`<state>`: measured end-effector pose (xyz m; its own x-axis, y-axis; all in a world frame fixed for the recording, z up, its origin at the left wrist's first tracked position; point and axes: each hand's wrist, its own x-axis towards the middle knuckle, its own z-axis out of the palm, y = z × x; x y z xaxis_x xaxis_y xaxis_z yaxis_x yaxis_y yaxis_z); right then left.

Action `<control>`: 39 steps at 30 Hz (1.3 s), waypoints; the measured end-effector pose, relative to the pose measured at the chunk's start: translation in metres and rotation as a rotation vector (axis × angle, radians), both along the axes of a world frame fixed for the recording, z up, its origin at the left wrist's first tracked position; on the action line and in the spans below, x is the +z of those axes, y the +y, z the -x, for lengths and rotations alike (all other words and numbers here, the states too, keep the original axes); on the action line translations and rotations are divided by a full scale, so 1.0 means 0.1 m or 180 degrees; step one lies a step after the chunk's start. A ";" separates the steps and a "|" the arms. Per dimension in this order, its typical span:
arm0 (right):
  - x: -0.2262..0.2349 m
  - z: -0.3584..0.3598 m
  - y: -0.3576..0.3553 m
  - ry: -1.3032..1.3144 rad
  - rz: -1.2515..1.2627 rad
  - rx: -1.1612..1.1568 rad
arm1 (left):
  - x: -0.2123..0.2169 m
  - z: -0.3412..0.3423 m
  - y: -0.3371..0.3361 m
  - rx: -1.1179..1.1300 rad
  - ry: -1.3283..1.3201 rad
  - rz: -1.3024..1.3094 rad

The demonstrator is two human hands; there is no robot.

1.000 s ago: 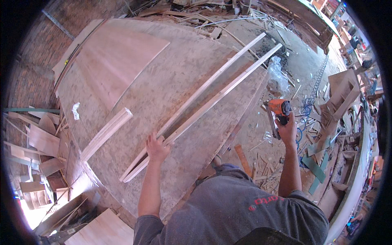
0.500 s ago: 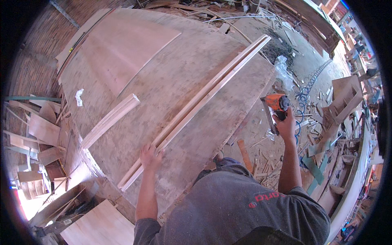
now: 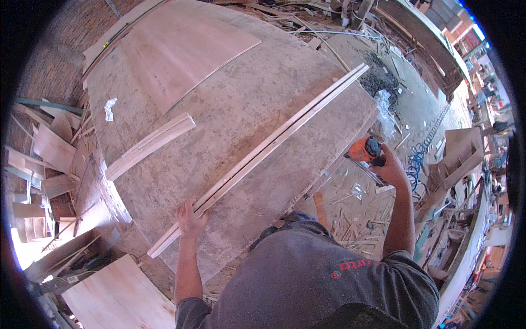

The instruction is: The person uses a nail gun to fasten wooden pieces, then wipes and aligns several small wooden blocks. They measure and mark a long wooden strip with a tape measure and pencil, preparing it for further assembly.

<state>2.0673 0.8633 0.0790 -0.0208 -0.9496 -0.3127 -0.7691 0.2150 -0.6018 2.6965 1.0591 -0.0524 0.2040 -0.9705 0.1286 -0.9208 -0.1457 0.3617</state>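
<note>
Two long, narrow wooden strips point(image 3: 263, 156) lie side by side, slanting across the tabletop, with a thin dark gap between them. My left hand point(image 3: 190, 220) is closed around them near their lower left end. To the right, past the table's edge, my right hand point(image 3: 392, 168) grips an orange and black nail gun point(image 3: 360, 149) by its handle. The nail gun is in the air, apart from the strips. A shorter, slightly curved bundle of wood pieces point(image 3: 150, 145) rests on the table to the left of the strips.
The large worn tabletop point(image 3: 230, 98) carries a thin plywood sheet point(image 3: 186, 49) at the far side and a crumpled white scrap point(image 3: 110, 109). A coiled blue air hose point(image 3: 419, 159) hangs at the right. Wood offcuts point(image 3: 356, 227) litter the floor. A plywood panel point(image 3: 118, 296) sits at lower left.
The gap between the two strips has narrowed. My left hand has closed more firmly around them. The nail gun has tilted and come slightly lower in my right hand; the whole view has shifted a little.
</note>
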 end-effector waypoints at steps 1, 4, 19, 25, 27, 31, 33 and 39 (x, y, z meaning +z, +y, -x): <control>0.02 0.07 -0.08 -0.0174 0.0119 0.0234 | 0.03 0.02 0.00 0.0009 0.0036 -0.0117; 0.16 0.40 -0.41 0.0217 0.0354 0.0634 | 0.14 0.11 -0.06 -0.0073 -0.0195 -0.0332; 0.44 -0.43 -4.47 0.2173 0.3450 0.1898 | 0.03 0.63 -0.40 0.0697 -0.0264 -0.0599; -0.76 -1.93 -4.99 0.1697 0.3249 0.2289 | -0.07 0.60 -0.39 0.0760 -0.0399 -0.0750; -1.11 -2.29 -4.95 0.1577 0.3264 0.2583 | -0.09 0.56 -0.38 0.0760 -0.0372 -0.0831; -1.64 -2.90 -4.78 0.1016 0.3434 0.2577 | -0.11 0.55 -0.35 0.0818 -0.0133 -0.0746; -1.81 -3.05 -4.65 0.1122 0.3215 0.2359 | -0.09 0.57 -0.34 0.0816 -0.0097 -0.0631; -1.84 -3.04 -4.32 0.1764 0.2600 0.2564 | -0.05 0.61 -0.37 0.0800 -0.0027 -0.0599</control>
<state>2.3714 0.4310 -0.1054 0.7091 -0.6659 0.2321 -0.6987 -0.7077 0.1042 2.6352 1.0226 -0.0570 0.4402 -0.8967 -0.0458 -0.8503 -0.4327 0.2994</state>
